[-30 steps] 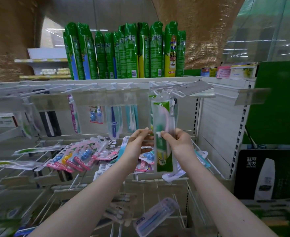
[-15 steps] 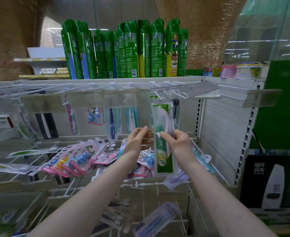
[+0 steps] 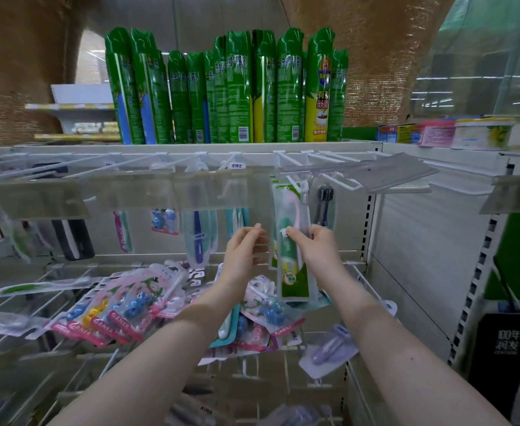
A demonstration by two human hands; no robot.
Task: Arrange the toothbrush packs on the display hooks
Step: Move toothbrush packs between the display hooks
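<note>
Our right hand (image 3: 317, 250) pinches the green toothbrush pack (image 3: 294, 272), its blurred top up among the white hooks (image 3: 343, 182). Whether our left hand (image 3: 243, 253) pinches clear packaging, we cannot tell.

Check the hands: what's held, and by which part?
Right hand grips the toothbrush pack around its middle. Left hand sits at the pack's left edge; whether it pinches cannot be told.

Spray cans (image 3: 228, 90) on shelf (image 3: 191, 148) above hooks (image 3: 310, 159)
</note>
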